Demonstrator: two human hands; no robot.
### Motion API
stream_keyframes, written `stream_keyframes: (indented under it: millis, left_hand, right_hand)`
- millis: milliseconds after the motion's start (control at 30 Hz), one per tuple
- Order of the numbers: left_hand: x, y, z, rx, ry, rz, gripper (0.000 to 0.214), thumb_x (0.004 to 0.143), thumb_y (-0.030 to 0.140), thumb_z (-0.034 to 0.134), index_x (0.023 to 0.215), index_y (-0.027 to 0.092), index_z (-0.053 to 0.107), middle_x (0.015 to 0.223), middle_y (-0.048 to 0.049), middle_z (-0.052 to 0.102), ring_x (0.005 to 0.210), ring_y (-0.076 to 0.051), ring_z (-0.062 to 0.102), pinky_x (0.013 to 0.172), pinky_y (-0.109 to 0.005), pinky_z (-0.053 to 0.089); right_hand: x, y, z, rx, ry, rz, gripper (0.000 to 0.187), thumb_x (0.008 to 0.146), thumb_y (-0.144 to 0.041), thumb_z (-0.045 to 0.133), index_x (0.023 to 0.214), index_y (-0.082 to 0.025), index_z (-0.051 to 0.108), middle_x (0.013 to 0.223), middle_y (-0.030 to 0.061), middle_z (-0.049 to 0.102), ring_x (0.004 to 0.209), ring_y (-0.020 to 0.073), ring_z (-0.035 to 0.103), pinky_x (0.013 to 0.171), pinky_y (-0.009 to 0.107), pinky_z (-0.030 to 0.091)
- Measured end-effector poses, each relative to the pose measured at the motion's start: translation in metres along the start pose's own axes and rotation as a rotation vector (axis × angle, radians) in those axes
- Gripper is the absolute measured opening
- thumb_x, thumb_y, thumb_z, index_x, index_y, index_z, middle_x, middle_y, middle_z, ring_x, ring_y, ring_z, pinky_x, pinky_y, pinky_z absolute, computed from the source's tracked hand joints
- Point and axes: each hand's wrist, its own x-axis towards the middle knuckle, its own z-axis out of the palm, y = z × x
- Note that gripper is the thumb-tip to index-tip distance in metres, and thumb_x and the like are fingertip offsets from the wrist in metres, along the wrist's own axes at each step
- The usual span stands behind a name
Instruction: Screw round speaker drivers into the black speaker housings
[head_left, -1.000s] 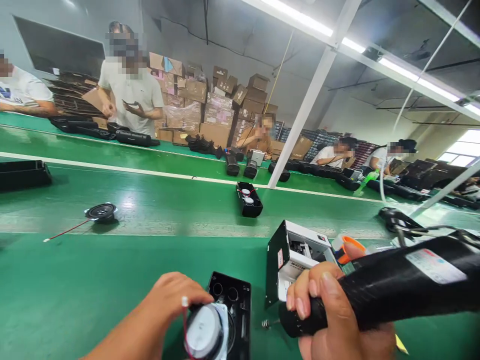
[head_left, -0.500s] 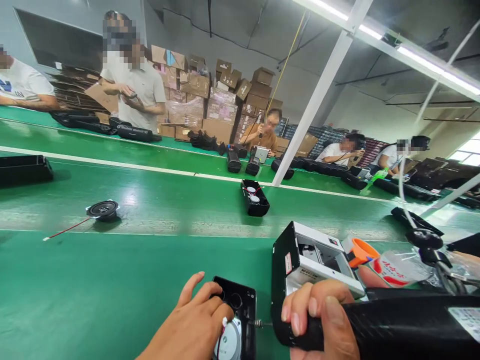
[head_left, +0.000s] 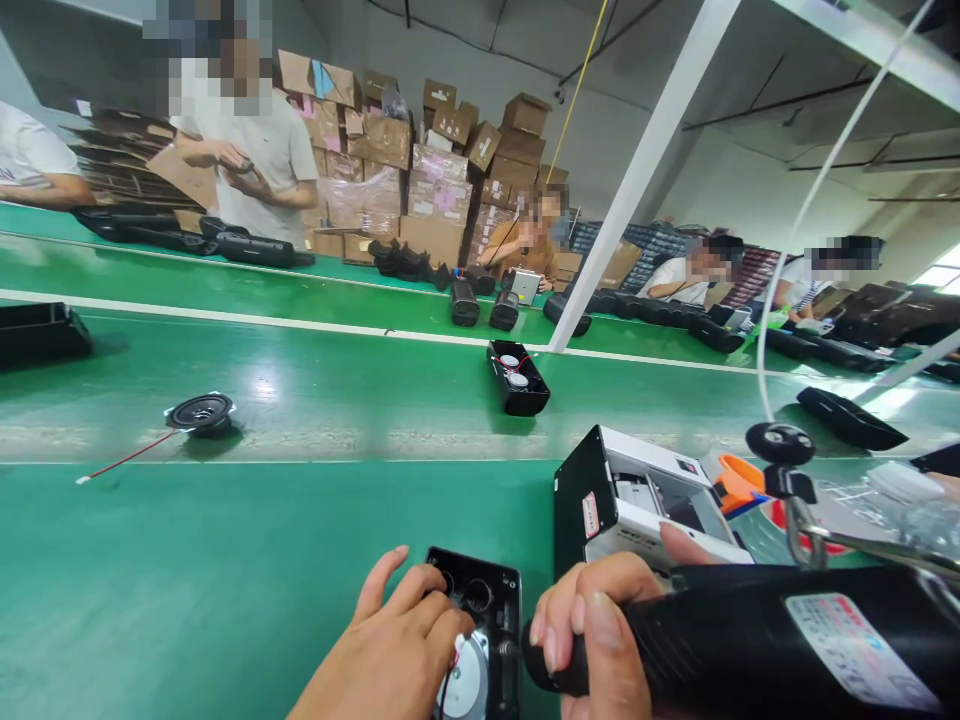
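A black speaker housing [head_left: 507,600] lies at the bottom centre, with a silver-backed round speaker [head_left: 469,680] inside it. My left hand [head_left: 397,640] grips the housing from the left, fingers bent over its edge and into it; a thin wire runs beside them. In my right hand [head_left: 600,625] is a black electric screwdriver [head_left: 739,640], held nearly level. Its nose points left at the housing's right side, where a small spring-like part of the bit shows. The bit's tip cannot be made out.
Behind my right hand stands a black-and-white screw feeder [head_left: 581,500], beside an orange container [head_left: 739,480]. A hanger with a white cord [head_left: 761,350] dangles there. On the green bench are a loose speaker [head_left: 201,412] and another housing [head_left: 519,385]. Several people work across the bench.
My right hand has brought the screwdriver left, closer to the housing. My left hand stays on the housing. The view has shifted slightly, and the hanger appears further left.
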Motion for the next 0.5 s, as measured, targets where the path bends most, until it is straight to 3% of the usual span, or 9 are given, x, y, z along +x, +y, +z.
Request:
stream_keyframes:
  millis: [200,500]
  left_hand:
    - [0.007,0.02,-0.031,-0.056,-0.233,-0.137,0.055,0.073,0.009,0.075,0.126,0.021,0.076,0.127,-0.0091,0.082,0.139,-0.041,0.067,0.134,-0.082,0.023]
    - [0.004,0.02,-0.034,-0.061,-0.239,-0.122,0.061,0.069,0.009,0.065,0.128,0.023,0.076,0.127,-0.007,0.082,0.139,-0.038,0.066,0.135,-0.08,0.021]
  right_hand:
    - [-0.001,0.007,0.0,-0.039,-0.015,-0.036,0.055,0.107,-0.03,0.071,0.156,-0.032,0.045,0.073,-0.011,0.058,0.053,0.0134,0.056,0.055,0.034,0.049]
    - [-0.004,0.009,0.004,-0.012,0.01,-0.025,0.052,0.106,-0.026,0.07,0.154,-0.032,0.05,0.071,-0.0106,0.061,0.056,0.0117,0.058,0.059,0.031,0.048]
